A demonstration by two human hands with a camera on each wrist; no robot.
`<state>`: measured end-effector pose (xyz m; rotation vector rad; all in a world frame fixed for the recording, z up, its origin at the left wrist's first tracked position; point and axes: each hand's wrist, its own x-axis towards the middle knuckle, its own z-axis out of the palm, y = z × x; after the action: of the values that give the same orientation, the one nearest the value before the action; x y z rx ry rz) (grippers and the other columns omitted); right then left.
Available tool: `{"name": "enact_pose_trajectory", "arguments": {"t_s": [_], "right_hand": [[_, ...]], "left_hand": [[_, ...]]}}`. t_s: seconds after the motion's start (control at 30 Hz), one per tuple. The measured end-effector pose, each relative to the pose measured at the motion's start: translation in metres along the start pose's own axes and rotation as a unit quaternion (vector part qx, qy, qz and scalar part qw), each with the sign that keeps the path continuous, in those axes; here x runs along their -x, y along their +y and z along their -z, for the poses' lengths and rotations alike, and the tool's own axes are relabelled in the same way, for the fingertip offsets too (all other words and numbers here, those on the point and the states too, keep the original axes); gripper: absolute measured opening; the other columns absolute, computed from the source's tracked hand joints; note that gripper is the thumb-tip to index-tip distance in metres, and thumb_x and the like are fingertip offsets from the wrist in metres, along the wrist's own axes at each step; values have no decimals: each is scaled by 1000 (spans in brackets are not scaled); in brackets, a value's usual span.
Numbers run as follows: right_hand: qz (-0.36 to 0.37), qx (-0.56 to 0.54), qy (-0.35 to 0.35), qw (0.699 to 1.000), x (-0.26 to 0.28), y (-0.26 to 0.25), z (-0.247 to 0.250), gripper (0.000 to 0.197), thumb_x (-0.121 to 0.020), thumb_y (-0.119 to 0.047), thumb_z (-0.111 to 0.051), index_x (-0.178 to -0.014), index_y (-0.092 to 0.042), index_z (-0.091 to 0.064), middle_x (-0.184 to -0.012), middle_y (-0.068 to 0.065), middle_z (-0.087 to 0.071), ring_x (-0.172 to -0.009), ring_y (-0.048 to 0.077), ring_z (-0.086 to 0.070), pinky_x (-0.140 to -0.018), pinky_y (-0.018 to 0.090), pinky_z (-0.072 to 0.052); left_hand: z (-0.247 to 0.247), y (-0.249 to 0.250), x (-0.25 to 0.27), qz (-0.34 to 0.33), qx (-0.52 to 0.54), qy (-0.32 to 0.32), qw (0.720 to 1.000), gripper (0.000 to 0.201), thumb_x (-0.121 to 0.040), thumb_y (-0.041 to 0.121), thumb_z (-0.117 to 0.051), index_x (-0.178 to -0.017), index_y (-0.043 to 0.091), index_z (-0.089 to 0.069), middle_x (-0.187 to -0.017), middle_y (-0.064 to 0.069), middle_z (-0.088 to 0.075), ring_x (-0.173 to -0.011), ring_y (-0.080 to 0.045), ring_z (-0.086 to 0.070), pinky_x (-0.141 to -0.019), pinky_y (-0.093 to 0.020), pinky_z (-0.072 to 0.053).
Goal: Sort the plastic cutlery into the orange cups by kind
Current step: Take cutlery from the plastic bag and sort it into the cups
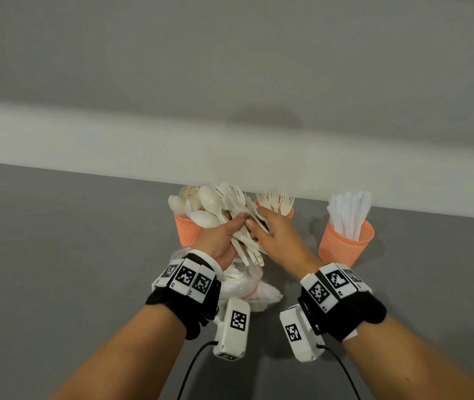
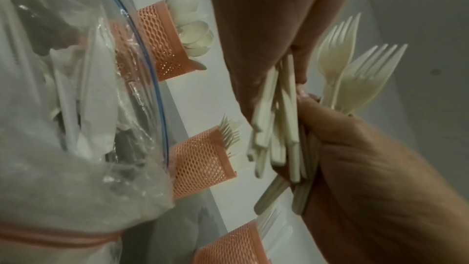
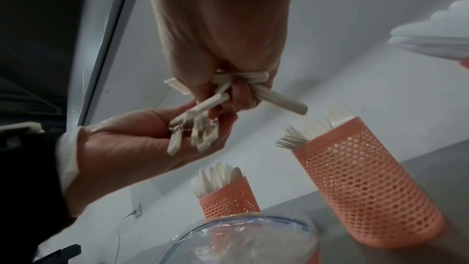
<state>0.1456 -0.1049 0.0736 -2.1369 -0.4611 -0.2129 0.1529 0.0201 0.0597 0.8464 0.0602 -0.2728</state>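
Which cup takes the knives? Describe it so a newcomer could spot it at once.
Along the grey table's far edge, by the pale wall, stand three orange mesh cups. The knife cup is the one at the right end, apart from both hands. It alone holds flat white knives; its neighbours hold cream forks and spoons.

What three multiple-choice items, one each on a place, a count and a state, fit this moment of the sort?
1. Where does the orange mesh cup of white plastic knives stand?
A. far right
B. far left
C. middle

2. How many orange cups stand on the grey table?
A. two
B. three
C. five

3. What is the left hand doing?
A. resting flat
B. gripping a mixed bundle of cream plastic spoons and forks
C. hanging empty

A: it is rightmost in the head view. B: three show. B: fingers wrap the handles.
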Motion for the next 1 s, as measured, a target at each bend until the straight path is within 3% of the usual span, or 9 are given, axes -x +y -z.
{"name": "enact_pose_trajectory", "arguments": {"t_s": [0.17, 0.27, 0.33, 0.5, 0.6, 0.67, 0.77, 0.83, 1.0], "right_hand": [[-47, -90, 42, 994, -1, -1, 4, 14, -98, -16, -42, -109, -13, -48, -72, 0, -58, -64, 12, -56, -70, 32, -52], [-45, -129, 43, 990, -2, -5, 7, 17, -95, -19, -50, -109, -11, -54, -81, -1, -64, -67, 6, -62, -64, 15, -49], [-56, -149, 24, 987, -3, -6, 4, 15, -89, -18, -60, -102, -10, -59, -87, 1, -68, -70, 6, -65, -66, 22, -54], [-58, -85, -8, 995, -5, 3, 0, 5, -86, -18, -64, -81, -18, -63, -83, 6, -68, -81, 23, -66, -82, 44, -55], [-25, -46, -3, 999, -4, 7, 0, 15, -89, -17, -59, -96, -6, -65, -91, 11, -69, -88, 24, -65, -85, 42, -51], [-30, -54, -5, 998, -5, 9, -1, 20, -91, -18, -55, -107, -8, -62, -100, 11, -69, -95, 24, -65, -88, 41, -51], [-84, -162, -4, 983, -9, 6, 3, 11, -97, -18, -45, -101, -14, -55, -87, 10, -66, -80, 25, -66, -78, 44, -55], [-92, -166, 47, 981, -19, 7, 14, 11, -98, -18, -41, -101, -12, -50, -78, 6, -61, -72, 21, -61, -73, 36, -53], [-78, -213, 146, 963, -59, 23, 47, 16, -98, -15, -40, -114, -19, -45, -68, 3, -51, -64, 13, -53, -67, 19, -50]], "left_hand": [[-2, 6, -1, -7, 19, 14, 1000, 14, -93, 4, -46, -92, 6, -59, -58, -1, -63, -54, -9, -65, -60, -27, -59], [-3, 7, 0, 8, 38, -13, 999, 16, -93, 3, -42, -95, 5, -58, -75, -6, -70, -67, -13, -70, -70, -31, -58], [-4, 8, 2, 42, 41, -39, 998, 19, -94, 8, -41, -96, 7, -60, -87, -8, -72, -78, -18, -71, -77, -35, -57], [-3, 9, 6, 84, 29, -69, 994, 33, -98, 21, -34, -108, 3, -60, -94, -11, -72, -84, -21, -71, -70, -35, -59], [-1, 8, 7, 72, 34, -71, 994, 35, -98, 19, -34, -95, 7, -66, -86, -8, -74, -79, -19, -72, -71, -34, -59], [0, 9, 6, 70, 27, -77, 994, 34, -99, 18, -33, -98, 6, -65, -89, -10, -73, -80, -21, -72, -73, -37, -58], [1, 10, 1, 69, 38, -56, 995, 27, -98, 15, -34, -88, 9, -59, -83, -7, -71, -71, -17, -71, -75, -37, -57], [5, 12, -3, 54, 10, -26, 998, 24, -97, 13, -38, -81, 12, -54, -68, -1, -69, -60, -11, -68, -65, -29, -58], [15, 12, -5, -10, -112, -15, 994, 14, -95, 11, -45, -93, 17, -57, -55, 6, -56, -46, -6, -51, -52, -20, -49]]}}
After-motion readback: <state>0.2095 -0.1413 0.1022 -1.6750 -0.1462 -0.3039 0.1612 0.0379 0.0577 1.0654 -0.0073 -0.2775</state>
